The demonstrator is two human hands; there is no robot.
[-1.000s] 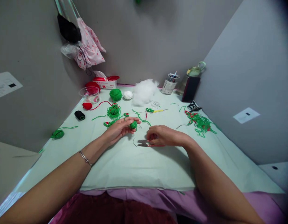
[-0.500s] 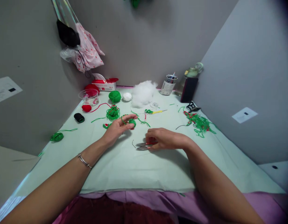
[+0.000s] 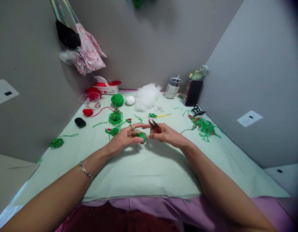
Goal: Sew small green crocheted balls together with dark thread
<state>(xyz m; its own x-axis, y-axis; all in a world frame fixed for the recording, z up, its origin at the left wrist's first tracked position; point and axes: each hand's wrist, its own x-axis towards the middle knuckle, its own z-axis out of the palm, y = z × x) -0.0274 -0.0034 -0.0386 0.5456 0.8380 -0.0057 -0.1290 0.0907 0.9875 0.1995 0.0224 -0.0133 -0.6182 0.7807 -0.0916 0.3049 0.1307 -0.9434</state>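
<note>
My left hand (image 3: 124, 138) is closed on a small round green crochet piece (image 3: 142, 137), pinched between thumb and fingers, with a green strand looped over a finger. Close beside it, my right hand (image 3: 169, 135) grips small scissors (image 3: 154, 125); their dark blades point up and stand apart, and the handles are mostly hidden in the palm. The fingertips of both hands meet or nearly meet above the crochet piece. Below, a short dark thread (image 3: 137, 149) lies on the pale tablecloth (image 3: 139, 180). A crochet hook with a yellow handle (image 3: 162, 115) rests beyond my right hand.
Green yarn balls (image 3: 117, 100), a heap of white stuffing (image 3: 147, 96), a clear plastic tub (image 3: 91, 102) and a tissue box (image 3: 106, 88) stand at the back. Tangled green and red yarn (image 3: 205, 129) lies right, near a propped phone (image 3: 194, 93) and a pen tin (image 3: 173, 88).
My right hand has lifted the scissors off the tablecloth, turned their blades upward and come to my left hand. The left hand has moved slightly right and nearer with the crochet piece.
</note>
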